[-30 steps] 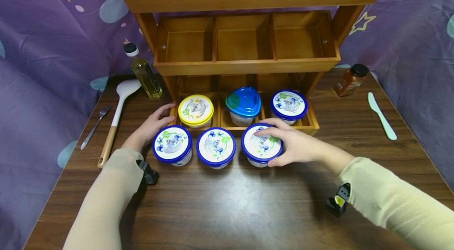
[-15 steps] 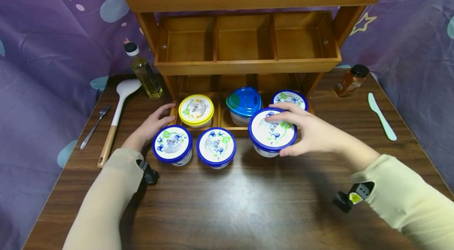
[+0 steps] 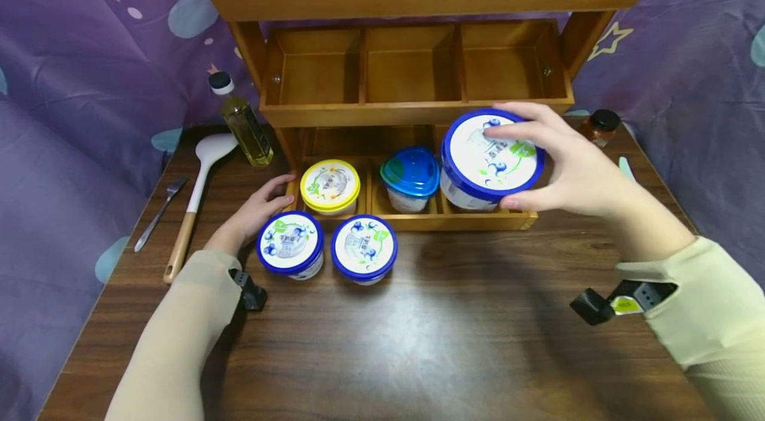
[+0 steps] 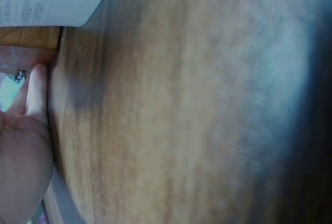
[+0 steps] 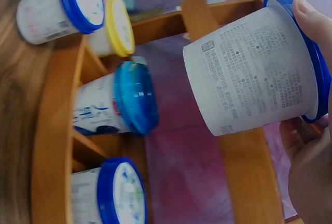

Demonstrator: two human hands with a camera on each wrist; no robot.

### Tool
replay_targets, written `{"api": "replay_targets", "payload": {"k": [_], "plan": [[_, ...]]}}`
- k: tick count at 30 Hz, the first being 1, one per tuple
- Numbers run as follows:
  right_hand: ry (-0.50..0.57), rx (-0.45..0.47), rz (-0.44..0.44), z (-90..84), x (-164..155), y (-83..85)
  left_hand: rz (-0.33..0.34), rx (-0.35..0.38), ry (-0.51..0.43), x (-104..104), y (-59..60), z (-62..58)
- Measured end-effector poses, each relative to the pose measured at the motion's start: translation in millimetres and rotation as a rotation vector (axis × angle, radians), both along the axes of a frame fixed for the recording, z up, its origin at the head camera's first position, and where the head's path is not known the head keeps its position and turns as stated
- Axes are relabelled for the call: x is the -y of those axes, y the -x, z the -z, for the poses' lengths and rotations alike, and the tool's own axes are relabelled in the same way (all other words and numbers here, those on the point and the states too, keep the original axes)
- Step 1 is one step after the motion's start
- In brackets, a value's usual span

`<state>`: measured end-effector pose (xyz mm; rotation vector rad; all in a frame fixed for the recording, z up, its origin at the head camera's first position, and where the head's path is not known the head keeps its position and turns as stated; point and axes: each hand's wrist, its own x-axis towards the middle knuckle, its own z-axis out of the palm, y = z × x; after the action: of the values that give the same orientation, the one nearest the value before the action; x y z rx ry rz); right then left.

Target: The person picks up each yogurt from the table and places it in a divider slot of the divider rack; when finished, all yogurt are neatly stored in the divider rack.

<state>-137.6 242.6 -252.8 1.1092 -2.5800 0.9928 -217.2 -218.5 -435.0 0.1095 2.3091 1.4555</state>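
Note:
My right hand [image 3: 505, 165] grips a white cup with a blue lid [image 3: 472, 155] by its rim. It holds the cup in the air, tilted, over the right end of the wooden rack's bottom tray [image 3: 478, 220]. In the right wrist view the held cup [image 5: 254, 73] hangs above another blue-lidded cup [image 5: 111, 193] in the right compartment. A yellow-lidded cup [image 3: 330, 185] and a blue triangular-lidded tub [image 3: 410, 172] fill the other compartments. Two blue-lidded cups [image 3: 289, 243] [image 3: 364, 247] stand on the table. My left hand [image 3: 263, 198] rests flat on the table, fingers against the tray's left corner.
The rack's upper tiers [image 3: 412, 69] hold nothing. An oil bottle [image 3: 242, 119], a white spoon with a wooden handle [image 3: 197, 188] and a fork [image 3: 158, 212] lie at the left. A spice jar [image 3: 600, 123] stands at the right. Purple cloth surrounds the table.
My right hand has lifted the blue-lidded cup off the table and carried it up and to the right, over the tray's right compartment. The left hand has not moved.

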Motion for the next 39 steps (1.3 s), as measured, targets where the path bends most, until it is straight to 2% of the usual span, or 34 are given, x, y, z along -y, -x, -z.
{"api": "replay_targets", "payload": {"k": [8,17,20,23,27,30,39], "plan": [[0.121,-0.116,0.097,-12.3,-0.9,6.1,0.000,-0.026,-0.013,-0.9,-1.8,1.0],[0.141,-0.377,0.219,-14.3,-4.2,11.6,0.008,-0.017,-0.015,-2.3,-1.7,-0.2],[0.166,-0.452,0.237,-14.4,-5.3,14.9,0.005,0.002,-0.018,-3.1,-3.5,-5.6],[0.178,-0.507,0.273,-15.1,-6.1,17.7,0.003,0.017,-0.024,-6.4,-8.2,-16.2],[0.219,-0.531,0.343,-13.2,-5.5,21.4,0.009,0.018,-0.010,-11.8,-16.1,-30.6],[0.267,-0.537,0.374,-9.1,-3.5,26.1,0.011,0.015,0.006,-13.5,-19.4,-35.8],[0.361,-0.596,0.431,6.0,2.9,41.1,0.012,0.025,0.009,-13.2,-19.1,-35.9]]}}
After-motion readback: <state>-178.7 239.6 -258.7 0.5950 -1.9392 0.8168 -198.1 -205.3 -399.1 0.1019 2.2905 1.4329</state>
